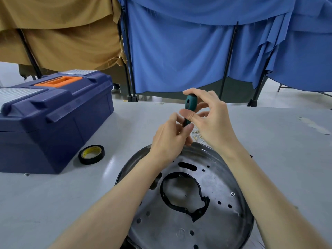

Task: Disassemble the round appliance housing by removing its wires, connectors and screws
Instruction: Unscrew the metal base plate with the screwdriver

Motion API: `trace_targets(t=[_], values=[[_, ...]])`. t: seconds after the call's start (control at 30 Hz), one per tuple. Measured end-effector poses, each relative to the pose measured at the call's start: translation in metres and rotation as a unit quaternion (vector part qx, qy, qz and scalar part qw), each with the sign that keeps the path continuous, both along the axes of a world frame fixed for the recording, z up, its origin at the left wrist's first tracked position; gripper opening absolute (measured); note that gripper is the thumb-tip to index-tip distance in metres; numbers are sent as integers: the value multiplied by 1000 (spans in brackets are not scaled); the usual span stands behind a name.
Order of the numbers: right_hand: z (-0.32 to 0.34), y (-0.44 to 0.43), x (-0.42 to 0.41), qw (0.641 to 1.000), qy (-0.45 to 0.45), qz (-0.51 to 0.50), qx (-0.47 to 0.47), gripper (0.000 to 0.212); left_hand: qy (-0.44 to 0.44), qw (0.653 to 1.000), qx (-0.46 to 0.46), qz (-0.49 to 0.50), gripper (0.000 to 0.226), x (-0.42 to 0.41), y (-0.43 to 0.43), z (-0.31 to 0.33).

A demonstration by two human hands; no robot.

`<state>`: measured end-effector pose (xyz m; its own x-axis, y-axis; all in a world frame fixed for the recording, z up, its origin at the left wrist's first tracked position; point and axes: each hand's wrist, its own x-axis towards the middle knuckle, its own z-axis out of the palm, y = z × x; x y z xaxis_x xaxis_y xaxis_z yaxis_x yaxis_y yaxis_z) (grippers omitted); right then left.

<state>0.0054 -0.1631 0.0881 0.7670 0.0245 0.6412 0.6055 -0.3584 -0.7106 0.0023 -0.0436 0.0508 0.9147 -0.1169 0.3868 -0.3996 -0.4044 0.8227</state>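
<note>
The round metal housing [215,186] lies on the grey table in front of me, its flat perforated face up, with a black plastic ring [181,193] round its central opening. One screw [233,194] sits in its right side. A teal-handled screwdriver [190,106] stands upright over the housing's far rim. My right hand [210,119] pinches the handle between thumb and fingertips. My left hand [170,139] grips the lower end of the handle; the shaft and tip are hidden behind it.
A dark blue toolbox [53,119] with an orange handle stands at the left. A roll of black tape [91,154] lies beside it. Small loose brass-coloured parts [197,135] lie beyond the housing. Blue and tan cloth screens hang behind the table.
</note>
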Motion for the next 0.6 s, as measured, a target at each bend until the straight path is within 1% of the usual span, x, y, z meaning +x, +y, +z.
trace_targets(t=[0.07, 0.17, 0.23, 0.33, 0.37, 0.43, 0.5, 0.6], values=[[1, -1, 0, 1000, -4, -6, 8, 42, 4, 1000, -7, -8, 19, 0, 0, 0], [1, -1, 1, 1000, 1, -1, 18, 48, -2, 1000, -5, -28, 17, -1, -1, 0], [1, -1, 0, 1000, 6, 8, 12, 46, 2, 999, -6, -33, 21, -1, -1, 0], [0, 0, -1, 999, 13, 27, 14, 37, 2, 1000, -2, -20, 18, 0, 0, 1], [0, 1, -1, 1000, 12, 23, 14, 36, -1, 1000, 0, -16, 17, 0, 1, 1], [-1, 0, 0, 1000, 4, 7, 10, 37, -4, 1000, 2, -12, 24, -2, 0, 1], [0, 0, 0, 1000, -1, -3, 7, 42, -5, 1000, 2, -15, 27, -3, 0, 1], [1, -1, 1, 1000, 2, 2, 9, 52, -7, 1000, -9, -28, 19, -2, 0, 0]])
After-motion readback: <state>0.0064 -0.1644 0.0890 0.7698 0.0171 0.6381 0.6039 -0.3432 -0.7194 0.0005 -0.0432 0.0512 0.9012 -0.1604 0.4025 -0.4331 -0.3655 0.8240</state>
